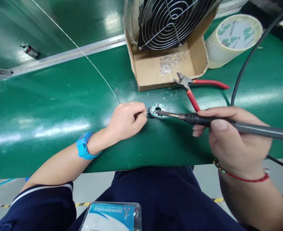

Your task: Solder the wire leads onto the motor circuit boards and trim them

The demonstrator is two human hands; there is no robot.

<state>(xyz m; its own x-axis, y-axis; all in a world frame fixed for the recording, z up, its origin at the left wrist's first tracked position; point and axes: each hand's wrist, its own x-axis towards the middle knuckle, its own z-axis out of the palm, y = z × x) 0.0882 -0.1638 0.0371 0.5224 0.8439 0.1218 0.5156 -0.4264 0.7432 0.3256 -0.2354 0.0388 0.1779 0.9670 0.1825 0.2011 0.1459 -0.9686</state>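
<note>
My left hand (129, 118) is closed in a pinch on a thin solder wire (93, 65), which runs up to the top left. A short end of the wire pokes out toward a small round circuit board (154, 107) with a dark centre hole. In my right hand (237, 141) is a soldering iron (199, 120), gripped like a pen and pointing left. Its tip rests at the round board, close to the wire's end; whether they touch I cannot tell. Just above the board lie diagonal cutters (189, 86) with red handles, jaws apart.
Behind the board, a cardboard box (153, 87) holds a fan (172, 24) and clipped wire bits (170, 62). A roll of clear tape (218, 48) stands to its right, beside a black cable (240, 73). A small cylindrical part (29, 50) appears beyond the metal ledge.
</note>
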